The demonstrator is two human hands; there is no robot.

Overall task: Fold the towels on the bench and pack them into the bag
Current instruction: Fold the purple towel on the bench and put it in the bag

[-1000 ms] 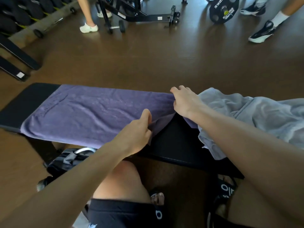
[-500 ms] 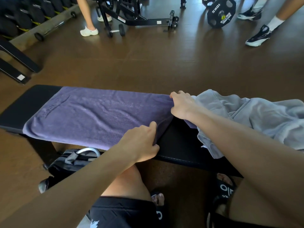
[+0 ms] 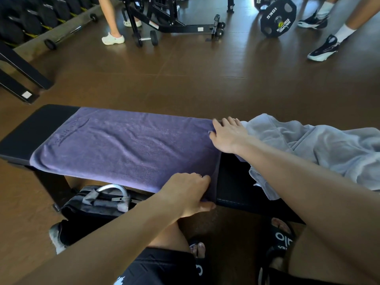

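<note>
Lettering stitched near the left end of the purple towel [image 3: 127, 147] is too faint to read, and the gym bag [image 3: 96, 202] on the floor is half hidden under the black bench [image 3: 236, 182], with only its grey flap and a curved metal handle showing. The purple towel lies flat along the bench; its near edge hangs slightly over the bench's front, and a bare black strip of pad stays uncovered at the far left end. The left hand [image 3: 188, 192] grips the towel's near right corner at the bench's front edge, fingers curled over the cloth and thumb beneath it. Half a second ago that corner was lifted; now it lies lower and the towel's right edge runs straighter. The right hand [image 3: 228, 136] rests on the far right corner with fingers spread and nearly straight, where earlier they were curled; whether the thumb pinches cloth is probably not decidable from here. To the right, the crumpled grey towel [image 3: 320, 149] sits on the bench, cut off by the frame edge and partly covered by the right forearm. Beyond the bench, open brown floor reaches to a weight plate [image 3: 277, 17].
</note>
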